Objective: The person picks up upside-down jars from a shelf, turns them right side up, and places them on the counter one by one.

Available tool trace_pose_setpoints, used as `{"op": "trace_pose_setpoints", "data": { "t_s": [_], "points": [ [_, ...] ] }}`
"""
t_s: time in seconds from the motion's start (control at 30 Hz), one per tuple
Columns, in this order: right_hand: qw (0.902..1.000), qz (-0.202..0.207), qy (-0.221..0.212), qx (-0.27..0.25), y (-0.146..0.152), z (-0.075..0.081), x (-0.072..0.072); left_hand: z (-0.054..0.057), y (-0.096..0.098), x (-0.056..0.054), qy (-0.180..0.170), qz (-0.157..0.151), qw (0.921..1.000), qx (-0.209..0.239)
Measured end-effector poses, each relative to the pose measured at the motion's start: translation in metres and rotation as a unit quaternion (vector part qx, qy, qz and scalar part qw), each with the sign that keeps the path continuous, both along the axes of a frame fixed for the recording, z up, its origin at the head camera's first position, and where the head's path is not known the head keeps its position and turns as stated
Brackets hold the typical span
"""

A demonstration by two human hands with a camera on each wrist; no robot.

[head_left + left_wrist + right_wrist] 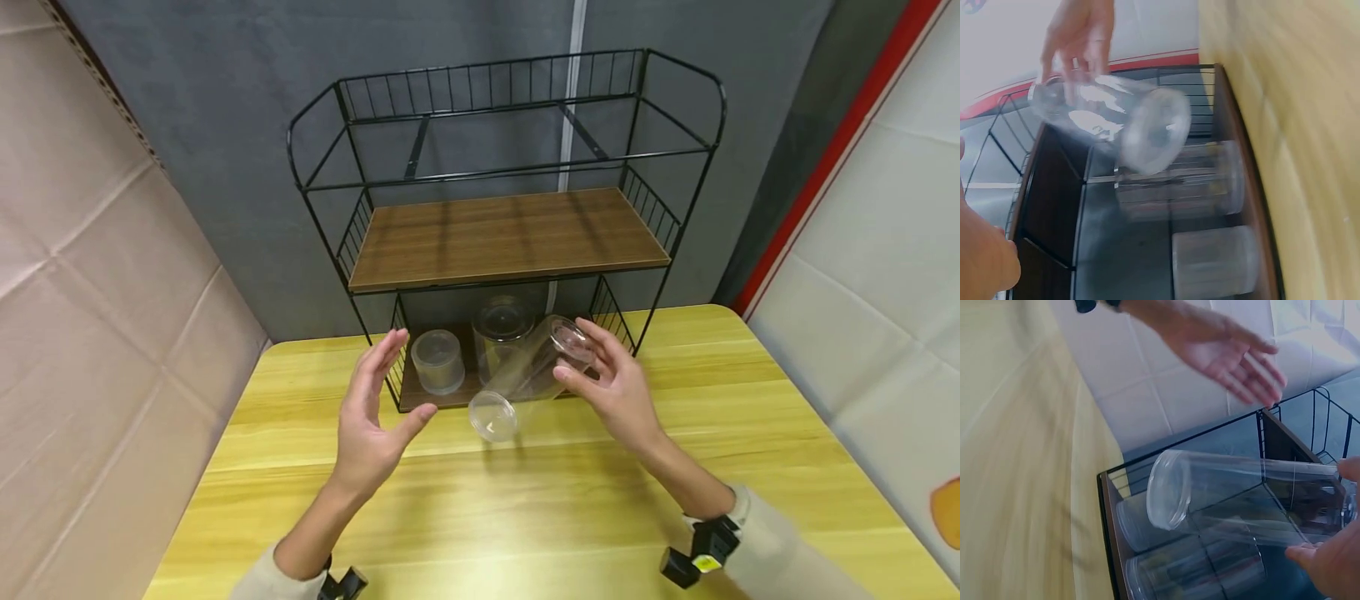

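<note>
My right hand (618, 392) grips a tall clear plastic jar (528, 371) near one end, thumb and fingers on either side. The jar is tilted, its other end pointing down and left, in front of the rack's bottom shelf. My left hand (375, 421) is held to the left of the jar, fingers apart and touching nothing. On the bottom shelf (457, 398) stand a short clear jar (438, 363) at left and a taller clear jar (487, 346) beside it. The held jar partly covers the taller one in the head view.
A black wire rack (510, 171) stands at the back of the yellow wood-grain table (480, 517). Its middle tier is a brown board (510, 237); the top tier is an open frame with crossbars. A grey cloth wall (247, 167) hangs behind, pale walls at both sides.
</note>
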State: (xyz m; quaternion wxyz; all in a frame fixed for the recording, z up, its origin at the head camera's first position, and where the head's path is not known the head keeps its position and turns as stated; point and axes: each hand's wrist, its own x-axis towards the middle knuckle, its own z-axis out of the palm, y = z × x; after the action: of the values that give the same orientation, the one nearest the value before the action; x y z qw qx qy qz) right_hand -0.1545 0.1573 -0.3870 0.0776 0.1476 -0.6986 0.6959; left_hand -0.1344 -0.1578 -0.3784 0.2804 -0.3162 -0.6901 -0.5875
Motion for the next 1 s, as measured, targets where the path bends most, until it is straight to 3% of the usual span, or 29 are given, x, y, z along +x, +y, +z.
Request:
{"op": "trace_pose_setpoints", "data": {
  "t_s": [0.27,0.43,0.57,0.73,1.0],
  "points": [
    [0.9965,-0.001,0.022,-0.081,-0.012,0.002,0.003,-0.02,0.008,-0.001,-0.125,0.008,0.9889,-0.081],
    [0.9826,0.034,0.03,-0.18,-0.019,0.003,0.003,-0.031,0.013,-0.004,-0.192,0.005,0.977,-0.094],
    [0.9675,0.06,0.022,-0.245,-0.024,0.002,0.004,-0.038,0.013,-0.008,-0.23,-0.018,0.9696,-0.082],
    [0.957,0.067,0.015,-0.282,-0.028,0.001,0.003,-0.044,0.015,-0.012,-0.256,-0.067,0.963,-0.052],
    [0.9555,0.052,-0.006,-0.29,-0.032,-0.001,0.002,-0.047,0.02,-0.014,-0.266,-0.13,0.9549,0.028]
  ]
}}
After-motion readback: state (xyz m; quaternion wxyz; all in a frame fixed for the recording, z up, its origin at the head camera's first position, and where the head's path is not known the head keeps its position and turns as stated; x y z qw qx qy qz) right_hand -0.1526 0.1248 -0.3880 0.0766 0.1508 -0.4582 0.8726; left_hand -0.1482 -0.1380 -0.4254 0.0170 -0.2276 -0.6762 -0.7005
